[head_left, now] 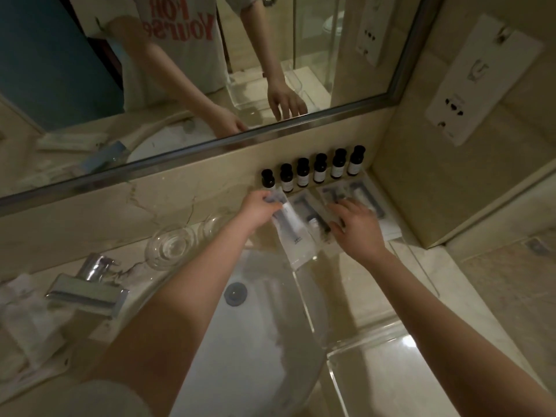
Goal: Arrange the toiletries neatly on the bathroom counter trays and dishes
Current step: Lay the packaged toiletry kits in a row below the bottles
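Several small dark bottles [320, 172] with white labels stand in a row against the wall under the mirror. In front of them, sealed toiletry packets lie side by side on a clear tray [394, 233]. My left hand [260, 210] grips the far end of the leftmost long packet [293, 236], which slants toward the sink. My right hand [358, 225] rests flat, fingers spread, on the right packets [355, 192]. A middle packet [310, 213] lies between my hands.
A white sink [264, 326] with a drain lies below my arms, a chrome tap [90, 284] to its left. Two clear glass dishes [171, 246] sit behind the sink. A second clear tray [391, 371] lies at the near right. White packets sit at far left.
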### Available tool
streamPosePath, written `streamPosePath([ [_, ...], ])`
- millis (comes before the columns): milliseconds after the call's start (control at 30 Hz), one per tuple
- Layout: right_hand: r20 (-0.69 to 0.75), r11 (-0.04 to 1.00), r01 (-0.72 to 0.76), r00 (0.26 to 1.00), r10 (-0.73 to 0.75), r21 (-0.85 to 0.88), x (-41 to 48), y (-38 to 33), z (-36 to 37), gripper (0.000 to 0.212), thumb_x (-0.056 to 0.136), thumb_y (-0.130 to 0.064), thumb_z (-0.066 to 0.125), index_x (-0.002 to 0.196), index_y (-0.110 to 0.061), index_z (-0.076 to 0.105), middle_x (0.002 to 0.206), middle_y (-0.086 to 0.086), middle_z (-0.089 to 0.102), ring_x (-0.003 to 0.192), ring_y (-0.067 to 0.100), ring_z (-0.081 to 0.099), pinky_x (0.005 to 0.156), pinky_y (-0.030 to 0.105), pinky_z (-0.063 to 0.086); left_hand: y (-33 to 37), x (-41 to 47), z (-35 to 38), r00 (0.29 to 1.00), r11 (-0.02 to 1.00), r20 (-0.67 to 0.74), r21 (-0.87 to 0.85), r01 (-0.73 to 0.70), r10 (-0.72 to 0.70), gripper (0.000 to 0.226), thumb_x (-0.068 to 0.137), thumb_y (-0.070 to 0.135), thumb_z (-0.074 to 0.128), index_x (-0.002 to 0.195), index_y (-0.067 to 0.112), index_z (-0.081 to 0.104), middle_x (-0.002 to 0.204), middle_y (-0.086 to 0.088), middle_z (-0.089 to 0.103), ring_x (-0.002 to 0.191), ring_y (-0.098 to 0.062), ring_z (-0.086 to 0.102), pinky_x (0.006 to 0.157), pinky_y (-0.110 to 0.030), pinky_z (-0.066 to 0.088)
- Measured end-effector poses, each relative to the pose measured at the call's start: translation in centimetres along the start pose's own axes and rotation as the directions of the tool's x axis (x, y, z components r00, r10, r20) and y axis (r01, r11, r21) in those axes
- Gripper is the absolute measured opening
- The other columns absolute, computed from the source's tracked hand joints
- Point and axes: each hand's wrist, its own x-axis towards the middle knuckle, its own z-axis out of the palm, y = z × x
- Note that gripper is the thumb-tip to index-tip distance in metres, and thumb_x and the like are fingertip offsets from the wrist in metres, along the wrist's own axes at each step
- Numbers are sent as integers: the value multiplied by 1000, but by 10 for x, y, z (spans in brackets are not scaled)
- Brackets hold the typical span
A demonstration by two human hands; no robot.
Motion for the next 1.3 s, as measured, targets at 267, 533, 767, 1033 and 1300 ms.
streamPosePath([
  [267,102,993,15,995,-3,-118,3,3,12,41,89,-39,51,126,-21,54,140,13,48,134,34,38,101,50,34,-11,4,14,969,790,28,574,-216,244,58,92,32,54,140,8,34,146,-13,35,130,-30,40,105,-39,37],
  [533,201,957,257,953,-228,-132,9,-6,27,44,92,-30,52,135,-24,48,149,7,39,138,28,36,111,56,22,-51,-33,31,951,727,31,638,-255,307,76,95,44,41,149,4,6,158,-17,1,147,-29,0,120,-38,8],
  [767,74,960,134,990,-119,-245,2,-19,40,40,86,-34,44,121,-23,59,119,6,63,92,28,62,92,44,44,-63,-45,52,955,683,70,684,-256,289,78,95,49,33,149,6,-1,158,-18,-11,146,-29,-15,119,-39,2],
  [1033,18,954,64,998,-61,-292,11,-26,36,36,82,-30,61,117,-22,61,95,6,64,80,28,60,74,37,44,-52,-32,37,938,610,234,713,-345,258,75,96,43,36,149,13,-8,157,-11,-18,145,-24,-20,119,-42,3],
  [1300,178,982,154,975,-133,-113,9,3,14,55,92,-41,44,144,-28,32,153,4,32,142,28,26,112,52,20,-50,-38,31,935,622,238,699,-352,261,73,97,45,35,150,17,-6,158,-6,-16,146,-20,-17,120,-46,5],
])
